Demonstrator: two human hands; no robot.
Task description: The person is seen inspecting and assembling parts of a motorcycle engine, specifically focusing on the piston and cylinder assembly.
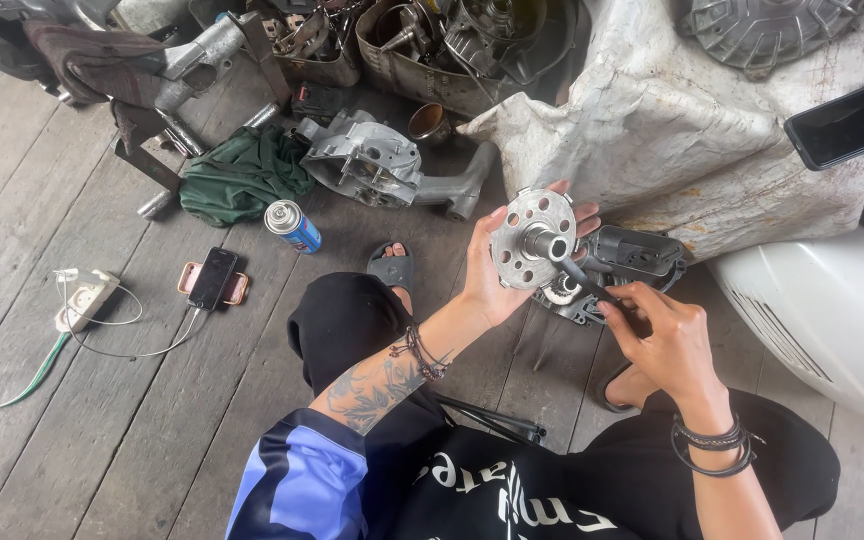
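Your right hand (664, 335) is closed around a dark tool (592, 285) seated on the metal disc (527, 240). Left hand (497, 280) fingers cup the disc's rim from behind. Disc looks heavy, rigid; hold the rim.

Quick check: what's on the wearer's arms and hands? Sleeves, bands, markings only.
Both hands are bare, with no gloves. The left hand has a thin dark beaded cord bracelet at the wrist, a grey patterned forearm tattoo, and a short blue-and-black sleeve above it. The right hand has several stacked black cord wristbands; its forearm shows no sleeve.
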